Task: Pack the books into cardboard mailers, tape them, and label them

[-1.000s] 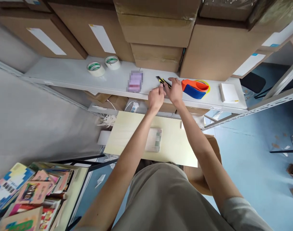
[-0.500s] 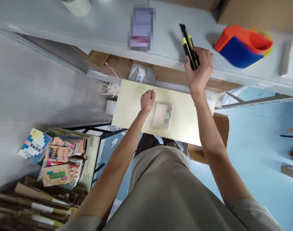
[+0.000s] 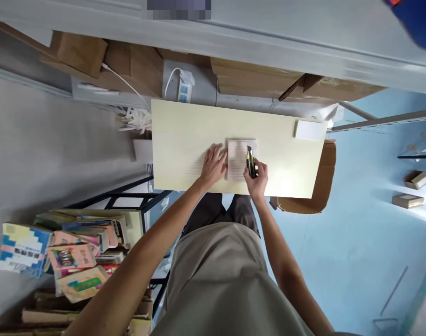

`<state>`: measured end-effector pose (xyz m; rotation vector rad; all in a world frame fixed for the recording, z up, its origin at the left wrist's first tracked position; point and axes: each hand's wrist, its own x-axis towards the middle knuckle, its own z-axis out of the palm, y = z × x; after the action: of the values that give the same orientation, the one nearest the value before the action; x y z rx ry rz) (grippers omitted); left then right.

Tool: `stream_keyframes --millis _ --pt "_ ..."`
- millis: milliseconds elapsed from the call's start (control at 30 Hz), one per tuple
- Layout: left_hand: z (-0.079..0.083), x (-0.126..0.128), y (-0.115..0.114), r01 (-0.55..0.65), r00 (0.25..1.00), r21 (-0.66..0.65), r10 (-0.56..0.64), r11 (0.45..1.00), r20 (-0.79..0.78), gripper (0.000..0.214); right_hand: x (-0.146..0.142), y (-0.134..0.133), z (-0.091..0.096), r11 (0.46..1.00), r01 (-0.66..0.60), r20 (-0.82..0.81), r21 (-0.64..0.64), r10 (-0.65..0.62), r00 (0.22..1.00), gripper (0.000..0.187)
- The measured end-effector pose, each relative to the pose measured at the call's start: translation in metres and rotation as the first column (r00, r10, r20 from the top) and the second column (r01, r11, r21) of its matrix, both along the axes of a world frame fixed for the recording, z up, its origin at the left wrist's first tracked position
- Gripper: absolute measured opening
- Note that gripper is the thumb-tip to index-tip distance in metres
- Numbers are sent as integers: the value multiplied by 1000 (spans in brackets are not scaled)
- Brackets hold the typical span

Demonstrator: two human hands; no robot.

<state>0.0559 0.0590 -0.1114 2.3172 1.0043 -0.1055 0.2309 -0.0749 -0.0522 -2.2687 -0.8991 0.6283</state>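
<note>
A small flat stack of paper, perhaps a notepad, lies on the pale yellow table in front of me. My right hand is closed round a black and yellow utility knife, held over the right part of the pad with its dark tip pointing away from me. Whether the knife touches the paper I cannot tell. My left hand rests on the table with fingers spread, the fingertips at the pad's left edge.
A white block lies at the table's far right corner. Beyond the table runs a grey shelf with cardboard boxes and a power strip beneath. Piled books stand at left; an open carton sits at right.
My right hand has brought the utility knife down from the grey shelf to the pad. My left hand has opened from a fist and spread beside the pad. The view has tilted down.
</note>
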Motion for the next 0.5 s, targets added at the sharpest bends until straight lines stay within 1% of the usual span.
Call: stream_keyframes --millis 67,133,200,267,367,433,500 --pt "-1 -8 10 74 997 21 -74 997 22 78 -20 12 -16 998 -34 -45 -59 32 998 62" --pt "-3 -15 24 167 984 31 -169 985 58 80 -34 28 -29 993 -86 -64 -82 81 995 67" --pt "-7 -20 42 252 963 31 -254 967 89 81 -44 45 -39 987 -122 -52 -103 117 992 68" --pt "-12 -22 57 308 946 30 -309 951 99 80 -49 57 -45 983 -136 -34 -122 133 991 68" --pt "-14 -18 67 325 942 28 -326 945 80 80 -57 67 -47 985 -126 -17 -120 125 992 67" --pt "-13 -14 64 305 950 21 -306 952 60 80 -62 69 -45 987 -102 1 -122 102 995 67" --pt "-10 -9 59 284 957 9 -284 959 49 80 -66 69 -40 985 -81 25 -155 86 996 67"
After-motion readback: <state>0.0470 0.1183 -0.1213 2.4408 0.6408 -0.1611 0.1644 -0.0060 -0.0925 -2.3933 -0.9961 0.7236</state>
